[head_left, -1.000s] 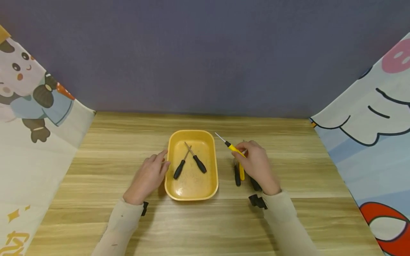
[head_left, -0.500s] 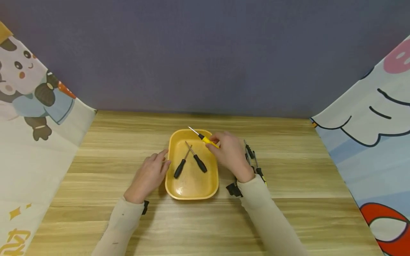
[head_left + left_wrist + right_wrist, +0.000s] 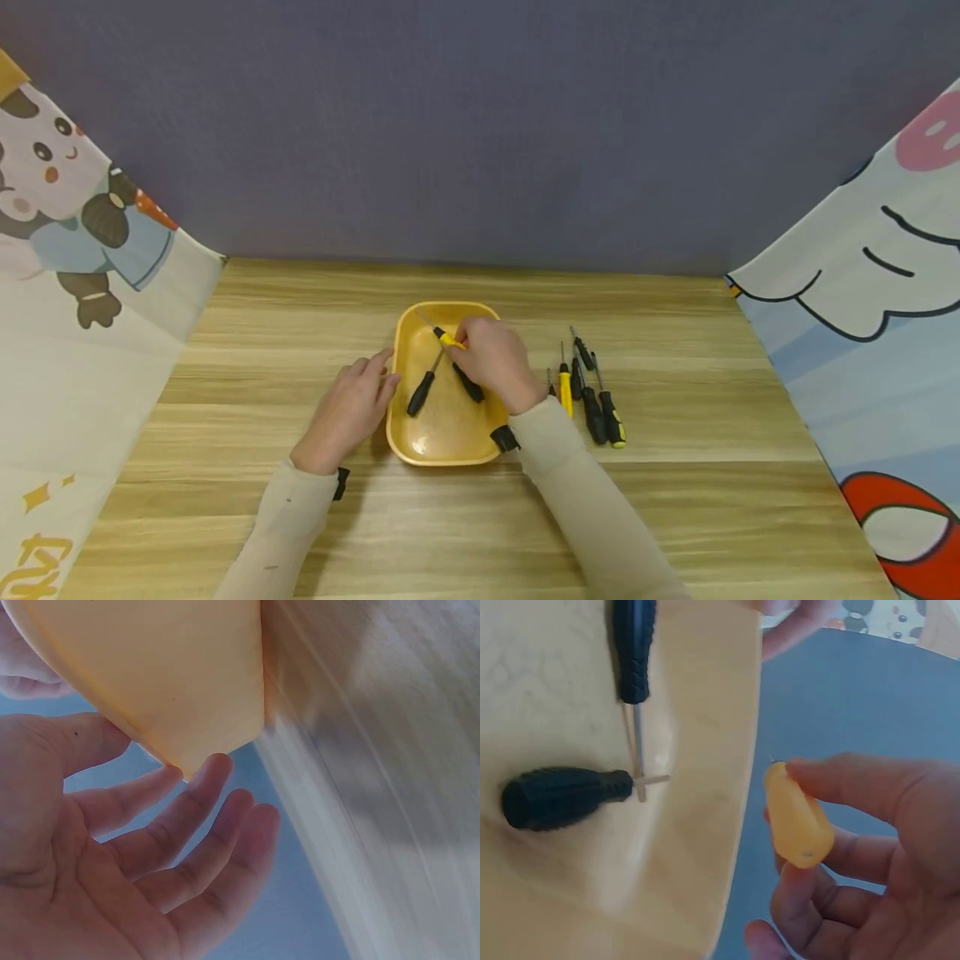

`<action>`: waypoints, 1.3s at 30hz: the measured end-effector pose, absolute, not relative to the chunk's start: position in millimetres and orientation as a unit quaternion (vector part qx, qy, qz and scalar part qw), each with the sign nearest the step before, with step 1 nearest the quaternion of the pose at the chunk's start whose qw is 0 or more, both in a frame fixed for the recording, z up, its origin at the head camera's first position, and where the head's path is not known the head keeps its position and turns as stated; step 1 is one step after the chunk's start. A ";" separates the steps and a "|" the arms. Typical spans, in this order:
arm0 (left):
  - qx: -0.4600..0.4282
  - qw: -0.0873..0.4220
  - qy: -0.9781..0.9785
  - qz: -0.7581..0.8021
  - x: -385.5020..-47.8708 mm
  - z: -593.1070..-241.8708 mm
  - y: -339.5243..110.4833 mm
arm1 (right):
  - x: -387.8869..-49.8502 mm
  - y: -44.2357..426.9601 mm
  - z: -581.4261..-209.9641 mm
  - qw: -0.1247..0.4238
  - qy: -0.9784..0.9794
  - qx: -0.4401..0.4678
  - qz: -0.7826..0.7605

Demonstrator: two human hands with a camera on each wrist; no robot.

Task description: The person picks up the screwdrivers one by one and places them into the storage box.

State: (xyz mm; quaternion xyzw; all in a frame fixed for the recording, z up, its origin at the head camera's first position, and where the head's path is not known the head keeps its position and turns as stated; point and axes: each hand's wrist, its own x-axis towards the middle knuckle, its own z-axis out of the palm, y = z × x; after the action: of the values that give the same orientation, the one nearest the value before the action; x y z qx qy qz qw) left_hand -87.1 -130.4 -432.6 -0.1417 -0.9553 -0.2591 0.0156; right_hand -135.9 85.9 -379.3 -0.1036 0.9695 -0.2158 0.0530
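My right hand (image 3: 492, 357) pinches a screwdriver by its yellow handle (image 3: 799, 821) between thumb and fingers. It holds the screwdriver over the yellow plastic tray (image 3: 450, 437), the shaft pointing to the tray's far left corner. Two black-handled screwdrivers lie crossed inside: the left one (image 3: 421, 394) shows whole, while the right one (image 3: 468, 385) is partly covered by my right hand. At the tray's left side my left hand (image 3: 347, 410) touches the rim, its fingers loosely bent; the left wrist view shows the thumb (image 3: 97, 742) and fingertips at that edge.
Right of the tray, several screwdrivers lie grouped on the wooden table (image 3: 697, 400), among them a yellow one (image 3: 566, 392) and a black-and-yellow one (image 3: 611, 419). A dark wall (image 3: 480, 133) stands behind, with printed cartoon panels at both sides.
My right hand has carried the yellow screwdriver leftward from the group of screwdrivers to over the tray. The left hand has stayed at the rim.
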 end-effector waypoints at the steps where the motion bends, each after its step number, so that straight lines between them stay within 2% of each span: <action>1: -0.141 0.015 -0.955 -0.259 -87.3 -432.6 -130.5 | -137.4 84.2 -381.0 0.065 0.970 -0.104 -0.208; 6: -0.138 0.014 -0.956 -0.258 -89.0 -432.4 -130.4 | -145.2 76.8 -388.4 0.119 0.971 -0.093 -0.184; 13: -0.133 0.005 -0.957 -0.258 -90.5 -432.5 -128.6 | -152.0 66.2 -398.2 0.166 0.973 -0.069 -0.143; 23: -0.135 0.006 -0.956 -0.260 -90.5 -432.7 -129.5 | -151.2 63.4 -409.1 0.190 0.971 -0.066 -0.128; 32: -0.135 0.006 -0.956 -0.261 -90.2 -432.5 -129.6 | -148.9 67.8 -392.2 0.179 0.971 -0.086 -0.136; 39: -0.136 0.009 -0.956 -0.258 -89.4 -434.1 -130.4 | -137.7 81.2 -371.1 0.125 0.972 -0.124 -0.157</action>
State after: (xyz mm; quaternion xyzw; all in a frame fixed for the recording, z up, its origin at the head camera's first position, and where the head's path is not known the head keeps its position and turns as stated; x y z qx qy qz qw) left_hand -89.4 -130.4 -434.1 -0.1364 -0.9564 -0.2582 0.0093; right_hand -137.7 81.2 -371.1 -0.1238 0.9718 -0.1571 0.1248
